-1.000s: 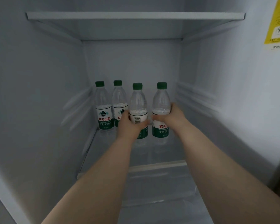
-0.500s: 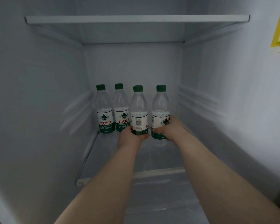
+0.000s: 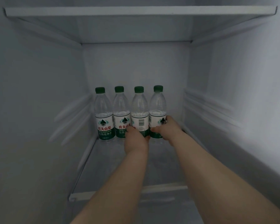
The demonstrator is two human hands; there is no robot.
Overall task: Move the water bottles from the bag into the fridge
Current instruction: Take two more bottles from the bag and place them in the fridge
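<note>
Your left hand (image 3: 136,140) grips the barcode-side bottle (image 3: 139,110); your right hand (image 3: 169,129) grips the rightmost bottle (image 3: 158,105). Left of your fingers, the leftmost bottle (image 3: 103,109) reads 农夫山泉 饮用纯净水.

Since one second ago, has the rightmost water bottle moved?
Yes. The rightmost water bottle, gripped by the right hand, has gone deeper toward the fridge's back wall, now level with the leftmost water bottle.

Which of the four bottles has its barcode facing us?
The third bottle from the left, held by the left hand; the other three show their green mountain logo.
</note>
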